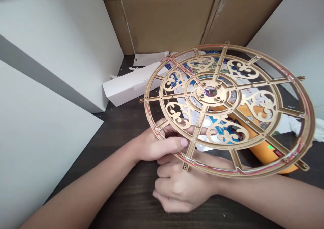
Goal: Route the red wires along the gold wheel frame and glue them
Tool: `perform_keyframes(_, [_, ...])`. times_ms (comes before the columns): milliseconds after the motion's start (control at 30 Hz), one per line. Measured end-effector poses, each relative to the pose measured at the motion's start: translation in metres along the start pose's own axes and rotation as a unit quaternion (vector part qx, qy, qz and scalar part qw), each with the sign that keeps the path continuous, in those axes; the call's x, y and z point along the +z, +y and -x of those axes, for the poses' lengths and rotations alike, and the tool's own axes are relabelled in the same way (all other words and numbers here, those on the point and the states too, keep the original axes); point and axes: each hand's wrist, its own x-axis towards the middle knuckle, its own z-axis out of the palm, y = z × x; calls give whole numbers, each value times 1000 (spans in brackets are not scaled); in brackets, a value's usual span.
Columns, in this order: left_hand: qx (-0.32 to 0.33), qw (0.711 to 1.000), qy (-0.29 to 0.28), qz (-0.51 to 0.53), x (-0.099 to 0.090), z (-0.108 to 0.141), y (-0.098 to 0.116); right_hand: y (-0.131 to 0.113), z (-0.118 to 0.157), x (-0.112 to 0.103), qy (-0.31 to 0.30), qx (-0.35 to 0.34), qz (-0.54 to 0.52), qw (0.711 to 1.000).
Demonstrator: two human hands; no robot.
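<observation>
A round, gold-coloured frame [218, 99] with spokes, rings and scrollwork panels is held tilted above the table. Red and white wires run inside its outer rim, and more wires gather near the hub. My left hand [162, 144] grips the near left part of the rim, thumb on top and fingers beneath. Under the near edge, my right hand [182, 185] is closed in a fist with its fingers curled. Whatever may be inside that fist is hidden. Part of this hand lies behind the frame's rim.
A long white box [134, 83] lies at the back left of the dark table [121, 195]. Beneath the frame are an orange tool-like object [265, 153] and printed blue-and-white packaging [222, 129]. White panels stand at both sides, with cardboard [172, 23] behind.
</observation>
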Motion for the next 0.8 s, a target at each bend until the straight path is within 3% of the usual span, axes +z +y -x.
perform_keyframes(100, [4, 1000, -1, -15, -1, 1, -1, 0, 0, 1, -4, -1, -4, 1000])
perform_keyframes(300, [-65, 997, 4, 39, 1, 6, 0, 1, -2, 1, -3, -13, 5, 1000])
perform_keyframes(633, [-2, 998, 8, 70, -1, 0, -2, -1, -2, 1, 5, -27, 12, 1000])
perform_keyframes(800, [-23, 997, 9, 78, -1, 1, -1, 0, -1, 4, 0, -27, 9, 1000])
